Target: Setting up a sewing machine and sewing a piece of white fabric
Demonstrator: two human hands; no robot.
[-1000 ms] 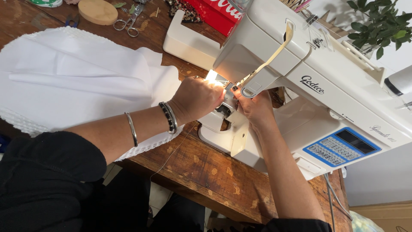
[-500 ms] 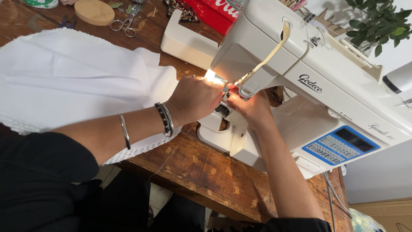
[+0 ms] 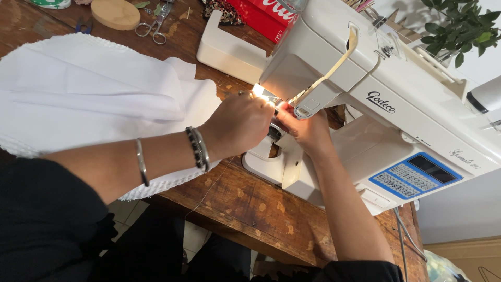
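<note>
Head view: the left hand (image 3: 237,125) sits at frame centre, fingers curled at the needle area of the white sewing machine (image 3: 386,99), under its lit lamp. Whether it grips anything cannot be told. The right hand (image 3: 305,128) is just beside it, fingertips pinched at the same spot; what they pinch is hidden. White cloth (image 3: 94,99) lies on the wooden table (image 3: 250,203), left of the hands, passing under the left wrist. Scissors (image 3: 154,21) and a wooden disc (image 3: 116,13) lie at upper left.
</note>
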